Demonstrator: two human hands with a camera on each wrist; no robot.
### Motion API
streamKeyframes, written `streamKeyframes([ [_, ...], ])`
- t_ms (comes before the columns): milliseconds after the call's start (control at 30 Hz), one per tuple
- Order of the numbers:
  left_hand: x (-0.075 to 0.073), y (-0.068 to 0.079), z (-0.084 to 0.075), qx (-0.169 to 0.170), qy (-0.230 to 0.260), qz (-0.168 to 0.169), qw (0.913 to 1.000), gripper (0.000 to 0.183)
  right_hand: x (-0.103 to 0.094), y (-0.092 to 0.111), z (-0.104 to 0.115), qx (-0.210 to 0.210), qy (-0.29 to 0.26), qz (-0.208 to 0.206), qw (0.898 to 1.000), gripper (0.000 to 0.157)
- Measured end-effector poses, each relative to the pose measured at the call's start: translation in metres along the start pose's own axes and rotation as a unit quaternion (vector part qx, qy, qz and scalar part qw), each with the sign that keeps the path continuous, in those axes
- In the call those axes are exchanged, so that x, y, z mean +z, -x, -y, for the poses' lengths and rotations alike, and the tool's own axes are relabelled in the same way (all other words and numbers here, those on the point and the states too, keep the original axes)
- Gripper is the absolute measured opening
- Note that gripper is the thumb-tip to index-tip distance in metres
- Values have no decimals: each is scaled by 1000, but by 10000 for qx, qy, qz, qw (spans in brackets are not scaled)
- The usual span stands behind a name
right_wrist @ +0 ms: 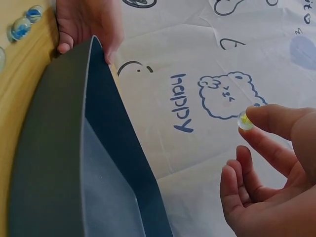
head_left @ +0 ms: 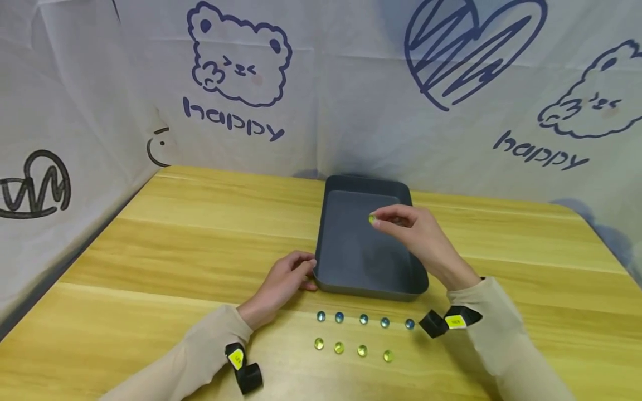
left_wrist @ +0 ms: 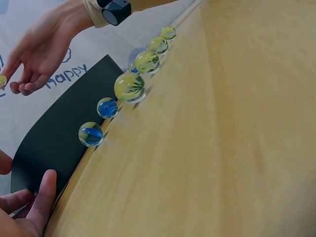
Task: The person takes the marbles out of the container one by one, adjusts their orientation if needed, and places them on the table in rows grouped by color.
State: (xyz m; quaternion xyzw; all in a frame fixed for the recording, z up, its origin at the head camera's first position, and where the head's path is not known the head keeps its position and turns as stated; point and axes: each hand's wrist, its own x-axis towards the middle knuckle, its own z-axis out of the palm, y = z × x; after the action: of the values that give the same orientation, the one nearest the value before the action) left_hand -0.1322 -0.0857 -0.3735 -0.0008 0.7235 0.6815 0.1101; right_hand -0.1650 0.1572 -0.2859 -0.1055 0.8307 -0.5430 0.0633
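Note:
Over the grey tray (head_left: 371,291), my right hand (head_left: 421,236) pinches a clear marble with yellow-green swirls (right_wrist: 245,120) between thumb and forefinger. Its other fingers are bent and hold nothing. My left hand (head_left: 283,284) grips the tray's near left corner, with digits on both sides of that corner in the right wrist view; part of that hand is hidden behind the tray wall. On the table in front of the tray lies a row of several blue marbles (head_left: 363,319). Nearer to me runs a row of several yellow-green marbles (head_left: 362,350).
The wooden table (head_left: 150,267) carries the tray near its back edge. Behind it hangs a white cloth (head_left: 351,122) with drawings of bears and a heart. A black wrist camera (head_left: 246,370) is strapped to the left sleeve and another (head_left: 436,323) to the right.

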Motion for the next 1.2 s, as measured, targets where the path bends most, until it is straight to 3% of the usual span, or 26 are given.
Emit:
streamKeyframes([
  [500, 3, -2, -3, 27, 2, 58, 10000, 31, -8, 41, -6, -97, 288, 403, 9987, 29],
  [1000, 1, -1, -5, -17, -39, 19, 10000, 30, -14, 78, -17, 27, 46, 464, 9989, 27],
  [1200, 1, 0, -5, -35, -32, 16, 10000, 30, -12, 92, -25, -103, -348, 602, 9975, 25],
])
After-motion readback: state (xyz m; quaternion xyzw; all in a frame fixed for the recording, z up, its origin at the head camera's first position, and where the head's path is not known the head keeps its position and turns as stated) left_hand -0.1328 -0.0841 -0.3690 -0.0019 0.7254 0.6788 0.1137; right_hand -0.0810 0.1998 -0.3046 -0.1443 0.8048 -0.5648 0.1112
